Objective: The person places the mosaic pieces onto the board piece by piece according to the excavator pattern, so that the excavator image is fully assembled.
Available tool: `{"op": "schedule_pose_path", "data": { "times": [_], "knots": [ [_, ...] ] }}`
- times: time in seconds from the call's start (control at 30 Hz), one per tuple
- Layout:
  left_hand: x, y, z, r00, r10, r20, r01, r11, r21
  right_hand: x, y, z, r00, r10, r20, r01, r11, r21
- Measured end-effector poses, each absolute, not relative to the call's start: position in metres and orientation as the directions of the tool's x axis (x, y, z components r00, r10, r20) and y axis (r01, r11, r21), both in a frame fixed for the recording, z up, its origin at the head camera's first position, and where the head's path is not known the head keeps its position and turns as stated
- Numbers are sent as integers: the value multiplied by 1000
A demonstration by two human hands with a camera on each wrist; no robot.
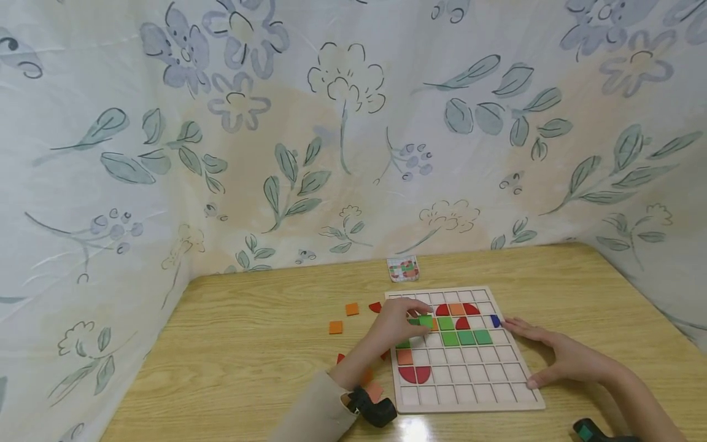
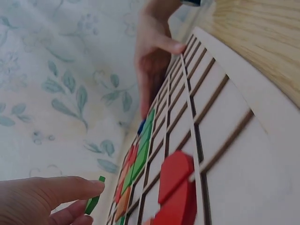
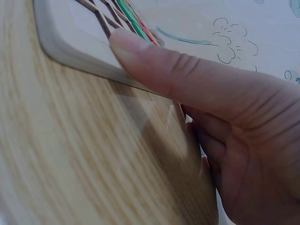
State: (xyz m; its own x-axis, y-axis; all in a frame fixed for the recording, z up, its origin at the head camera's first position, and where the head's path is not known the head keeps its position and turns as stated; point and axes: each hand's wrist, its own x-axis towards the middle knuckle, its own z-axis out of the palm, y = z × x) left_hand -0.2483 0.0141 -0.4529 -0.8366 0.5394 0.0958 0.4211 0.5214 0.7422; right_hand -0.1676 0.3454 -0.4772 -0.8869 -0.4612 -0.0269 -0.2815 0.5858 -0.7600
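A pale wooden grid board (image 1: 458, 393) lies on the table with colored tiles in some of its cells. Between thumb and fingertips my left hand (image 1: 394, 320) pinches a green square tile (image 2: 95, 197), held over the board's upper left part near an orange tile. Green squares (image 1: 466, 337), red quarter-circles (image 1: 463, 323) and an orange square sit in the upper rows; two red quarter-circles (image 1: 414, 374) form a half disc lower left. My right hand (image 1: 571, 357) rests at the board's right edge, thumb on the rim, straight fingertips beside a dark blue piece (image 1: 495, 321).
Left of the board lie loose orange squares (image 1: 336, 327), a red quarter-circle (image 1: 375, 307) and salmon tiles (image 1: 374, 391), partly behind my left forearm. A small printed pattern card (image 1: 403, 269) lies beyond the board. Floral cloth (image 1: 353, 153) hangs behind the table.
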Motion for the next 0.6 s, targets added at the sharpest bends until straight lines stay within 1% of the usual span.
{"op": "schedule_pose_path", "data": {
  "times": [0.33, 0.47, 0.6],
  "knots": [
    [-245, 38, -452, -825, 552, 121, 451, 513, 730, -169, 347, -479, -882, -469, -38, -283, 595, -752],
    [-246, 49, -452, -813, 566, 136, 482, 523, 703, -169, 347, -479, -890, -453, -47, -281, 626, -727],
    [-246, 64, -452, -814, 567, 130, 487, 543, 684, -169, 347, -478, -892, -451, -40, -297, 650, -700]
  ]
}}
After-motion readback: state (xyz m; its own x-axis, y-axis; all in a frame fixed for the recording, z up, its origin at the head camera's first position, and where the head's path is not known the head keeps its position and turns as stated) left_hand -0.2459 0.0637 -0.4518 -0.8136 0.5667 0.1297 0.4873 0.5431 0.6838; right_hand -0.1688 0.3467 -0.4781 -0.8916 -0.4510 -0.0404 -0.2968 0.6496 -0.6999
